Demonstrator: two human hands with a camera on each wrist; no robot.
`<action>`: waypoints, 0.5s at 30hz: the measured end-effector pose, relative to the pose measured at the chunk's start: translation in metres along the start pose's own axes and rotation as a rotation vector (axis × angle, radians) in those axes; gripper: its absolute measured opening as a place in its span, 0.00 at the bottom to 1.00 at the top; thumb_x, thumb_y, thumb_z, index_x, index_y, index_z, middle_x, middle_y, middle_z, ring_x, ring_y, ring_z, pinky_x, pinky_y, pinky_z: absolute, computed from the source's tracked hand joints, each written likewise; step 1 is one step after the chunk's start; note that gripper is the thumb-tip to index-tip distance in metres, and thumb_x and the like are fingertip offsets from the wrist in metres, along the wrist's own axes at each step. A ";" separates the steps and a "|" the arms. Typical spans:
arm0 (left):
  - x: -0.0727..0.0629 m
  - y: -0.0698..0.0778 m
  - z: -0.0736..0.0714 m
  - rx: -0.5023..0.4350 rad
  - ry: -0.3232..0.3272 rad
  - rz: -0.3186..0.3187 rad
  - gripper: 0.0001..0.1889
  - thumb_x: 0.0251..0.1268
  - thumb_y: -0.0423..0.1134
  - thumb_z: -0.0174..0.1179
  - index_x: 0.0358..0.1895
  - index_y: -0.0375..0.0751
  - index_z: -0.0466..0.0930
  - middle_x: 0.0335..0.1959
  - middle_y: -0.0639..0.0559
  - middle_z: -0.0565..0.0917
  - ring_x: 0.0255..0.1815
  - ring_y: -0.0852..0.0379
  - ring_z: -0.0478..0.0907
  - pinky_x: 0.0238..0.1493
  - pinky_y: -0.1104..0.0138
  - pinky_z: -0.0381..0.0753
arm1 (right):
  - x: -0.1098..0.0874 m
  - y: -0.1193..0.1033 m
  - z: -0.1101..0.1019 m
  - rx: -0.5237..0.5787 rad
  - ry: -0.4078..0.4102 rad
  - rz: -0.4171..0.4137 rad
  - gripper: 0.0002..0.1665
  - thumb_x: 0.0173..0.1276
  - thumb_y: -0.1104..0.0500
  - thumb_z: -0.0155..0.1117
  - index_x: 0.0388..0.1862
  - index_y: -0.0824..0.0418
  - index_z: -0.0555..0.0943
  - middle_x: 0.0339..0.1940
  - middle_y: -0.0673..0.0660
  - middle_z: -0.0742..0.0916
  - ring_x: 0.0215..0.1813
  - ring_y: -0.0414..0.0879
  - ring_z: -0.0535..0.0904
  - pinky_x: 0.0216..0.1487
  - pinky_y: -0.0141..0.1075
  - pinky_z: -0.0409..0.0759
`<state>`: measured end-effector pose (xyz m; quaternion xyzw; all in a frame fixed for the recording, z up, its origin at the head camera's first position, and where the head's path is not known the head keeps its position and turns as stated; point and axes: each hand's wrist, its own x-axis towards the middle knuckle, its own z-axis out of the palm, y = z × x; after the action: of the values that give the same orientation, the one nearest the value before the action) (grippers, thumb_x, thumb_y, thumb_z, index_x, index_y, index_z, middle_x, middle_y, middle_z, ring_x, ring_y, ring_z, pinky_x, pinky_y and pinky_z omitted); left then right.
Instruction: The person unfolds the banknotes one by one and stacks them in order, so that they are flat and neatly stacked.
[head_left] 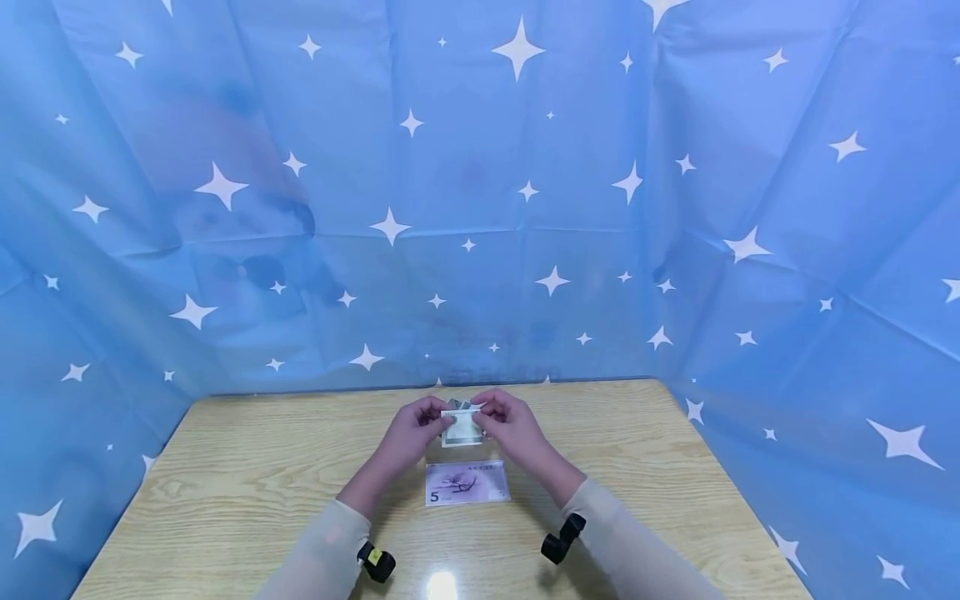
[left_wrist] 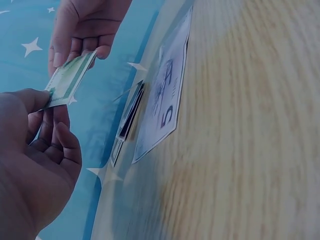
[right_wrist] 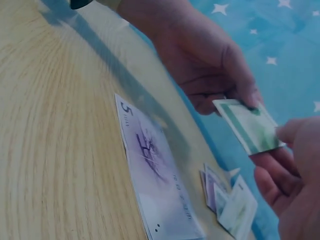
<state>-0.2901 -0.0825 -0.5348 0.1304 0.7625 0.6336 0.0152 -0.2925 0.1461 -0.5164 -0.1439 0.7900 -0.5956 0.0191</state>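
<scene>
Broadly, a blue curtain (head_left: 472, 275) with white stars surrounds the far side and both flanks of the wooden tabletop (head_left: 247, 483). My pale sleeves (head_left: 318, 550) extend over it from the near edge. At their ends, my left grip (head_left: 409, 429) and right grip (head_left: 519, 432) are both pinching, thumbs on top and fingers underneath, each closed on one side of the same piece of paper.

Below them and nearer my body, the purple note (head_left: 468, 483) lies flat on the wood, its long axis running side to side before me. It sits about centrally between my grips, so I judge neither one clearly nearer.

Smaller to the eye, the green note (head_left: 462, 427) is up in the air, directly between my two grips and touching both. It looks folded; nearly square from my head, it gives me no sure long axis.

Last comes the small pile (right_wrist: 237, 210) of notes, on the wood just beyond the purple one and lower than what I hold, partly hidden from above.
</scene>
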 end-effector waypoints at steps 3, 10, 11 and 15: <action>-0.002 0.000 0.003 0.002 -0.013 -0.008 0.06 0.79 0.34 0.69 0.52 0.38 0.89 0.38 0.49 0.82 0.36 0.55 0.76 0.35 0.69 0.77 | -0.001 0.000 -0.003 -0.033 -0.024 -0.005 0.08 0.80 0.66 0.70 0.54 0.62 0.88 0.41 0.62 0.90 0.40 0.56 0.84 0.45 0.49 0.89; -0.005 0.001 0.006 -0.012 -0.020 -0.027 0.05 0.79 0.35 0.69 0.51 0.40 0.88 0.38 0.50 0.81 0.36 0.54 0.74 0.34 0.69 0.75 | -0.006 0.001 -0.008 -0.047 -0.049 -0.001 0.06 0.81 0.64 0.70 0.52 0.59 0.89 0.39 0.54 0.89 0.39 0.53 0.84 0.47 0.56 0.88; -0.005 0.001 0.007 -0.011 -0.024 -0.026 0.05 0.79 0.35 0.69 0.51 0.40 0.88 0.37 0.50 0.81 0.36 0.54 0.74 0.34 0.69 0.75 | -0.006 0.001 -0.008 -0.045 -0.049 -0.001 0.06 0.82 0.64 0.70 0.52 0.59 0.89 0.39 0.54 0.89 0.40 0.56 0.84 0.47 0.56 0.88; -0.007 0.003 0.007 0.010 -0.039 -0.015 0.05 0.81 0.38 0.68 0.51 0.42 0.88 0.37 0.51 0.80 0.34 0.55 0.73 0.33 0.68 0.74 | -0.008 0.000 -0.009 -0.052 -0.046 -0.001 0.06 0.82 0.63 0.70 0.52 0.58 0.90 0.39 0.54 0.89 0.41 0.61 0.84 0.47 0.55 0.87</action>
<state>-0.2816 -0.0765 -0.5339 0.1370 0.7662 0.6269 0.0342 -0.2869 0.1565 -0.5150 -0.1583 0.8046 -0.5713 0.0334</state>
